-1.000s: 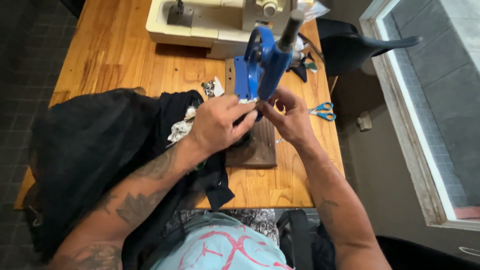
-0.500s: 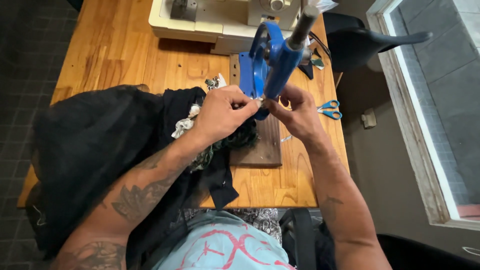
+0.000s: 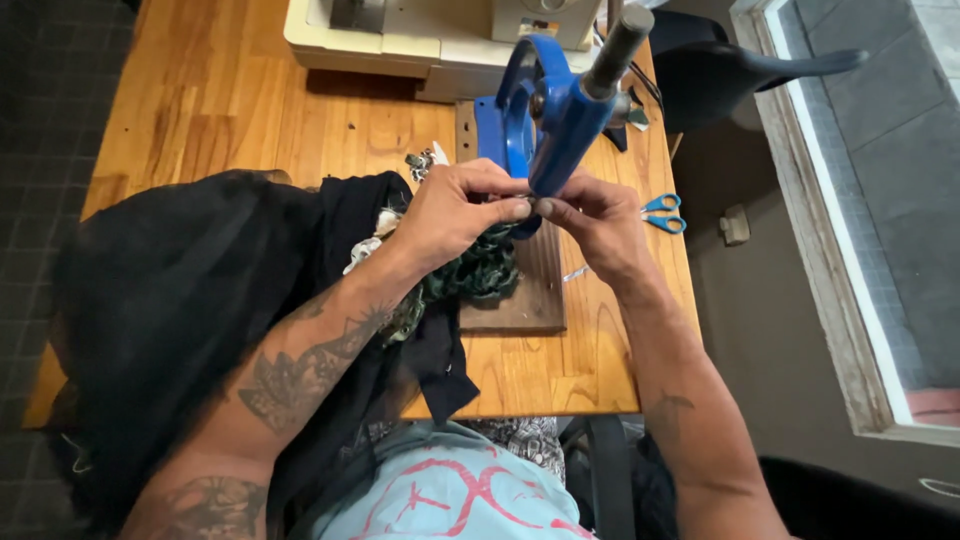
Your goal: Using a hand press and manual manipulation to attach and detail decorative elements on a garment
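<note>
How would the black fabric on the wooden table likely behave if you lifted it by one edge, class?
The black fabric would probably hang limp: it lies in soft folds and droops over the wooden table edge. It looks light and thin. It would likely slide rather than roll.

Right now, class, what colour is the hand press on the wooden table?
Bright blue, with a dark grey handle; the head view shows the press clearly.
</note>
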